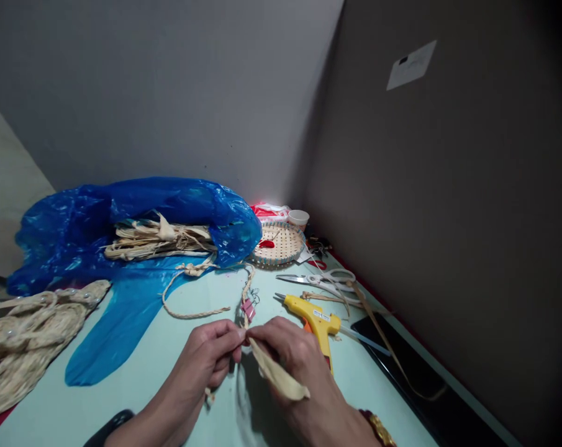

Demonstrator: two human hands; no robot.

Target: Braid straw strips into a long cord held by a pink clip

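Note:
Near the middle of the table, a braided cord of dried plant fibre [248, 282] runs down to my fingers, with a pink binder clip [248, 308] on it. My left hand [214, 352] pinches the cord's lower end between thumb and forefinger. Close beside it, the fingertips of my right hand [292, 354] are also closed on the fibre. A wide pale fibre strip [281, 375] sticks out from the pinch and lies across the right hand. Below my hands hang thinner strands, partly blurred.
A yellow glue gun [314, 313] and scissors [327, 280] lie to the right, by a black flat object [415, 385]. Behind are a round woven basket [281, 245], a white cup [299, 218] and a blue plastic bag [136, 198] with a fibre bundle [159, 241]. Woven slippers [38, 335] lie left.

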